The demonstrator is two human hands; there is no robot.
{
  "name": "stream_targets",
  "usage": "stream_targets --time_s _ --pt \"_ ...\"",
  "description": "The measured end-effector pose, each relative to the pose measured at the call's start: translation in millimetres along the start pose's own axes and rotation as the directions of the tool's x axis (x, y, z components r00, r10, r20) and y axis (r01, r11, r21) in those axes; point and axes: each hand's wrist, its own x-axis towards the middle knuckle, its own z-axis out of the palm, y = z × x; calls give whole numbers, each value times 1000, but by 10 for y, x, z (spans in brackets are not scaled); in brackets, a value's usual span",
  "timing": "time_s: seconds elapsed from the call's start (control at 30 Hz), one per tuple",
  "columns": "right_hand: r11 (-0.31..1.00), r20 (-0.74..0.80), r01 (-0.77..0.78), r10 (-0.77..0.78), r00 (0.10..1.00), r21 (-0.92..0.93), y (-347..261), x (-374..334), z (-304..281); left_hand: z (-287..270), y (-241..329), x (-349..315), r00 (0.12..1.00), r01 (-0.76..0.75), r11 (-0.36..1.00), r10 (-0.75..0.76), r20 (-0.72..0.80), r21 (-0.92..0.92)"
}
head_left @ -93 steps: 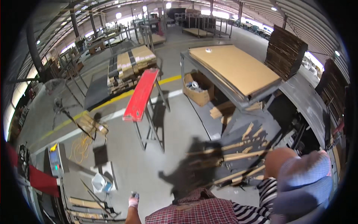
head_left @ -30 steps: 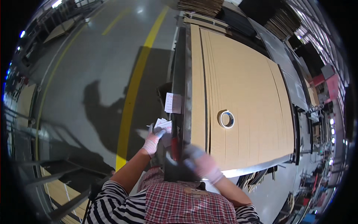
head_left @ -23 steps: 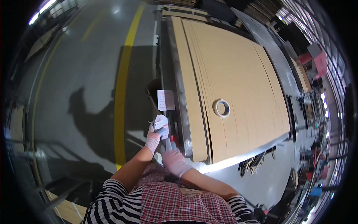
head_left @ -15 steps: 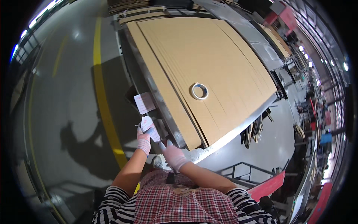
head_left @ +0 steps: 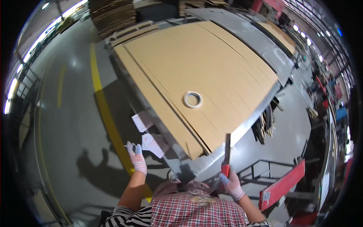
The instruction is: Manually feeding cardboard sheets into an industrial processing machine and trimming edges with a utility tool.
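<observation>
My right hand, in a pale striped glove with bluish fingertips, is closed on the red handle of a long-bladed tool. Its flat, dark blade points away from me, beside the near edge of the cardboard; whether it is a knife or a saw I cannot make out. To the left, my gloved left hand is raised with thumb and fingers apart, nothing held. Close beside it, white papers with reddish print hang at the table's left side. Another slip of paper sits farther along that side.
Large cardboard sheets cover the metal table. A roll of tape lies on them. A red panel on a dark frame stands at the near right. Stacked cardboard rises at the far left, and a yellow line runs along the floor.
My left hand has let go of the papers and opened. My right hand has moved right, away from the table corner, and now holds the long-bladed tool. The view has shifted too.
</observation>
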Motion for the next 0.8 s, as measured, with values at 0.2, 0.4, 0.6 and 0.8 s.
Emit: stream_targets --time_s 0.2,0.4,0.6,0.8 --pt "590 68 114 -99 993 -799 2 426 -731 1379 1886 -518 312 -707 701 192 931 92" --pt "514 157 107 54 986 -851 -176 629 -880 2685 1530 -741 122 -916 344 -248 961 205" --pt "410 189 116 142 972 -904 22 737 -939 2859 1561 -690 100 -868 408 -416 904 283" --pt "382 177 89 203 963 -920 -229 653 -801 2791 1534 -560 19 -872 446 -379 925 201"
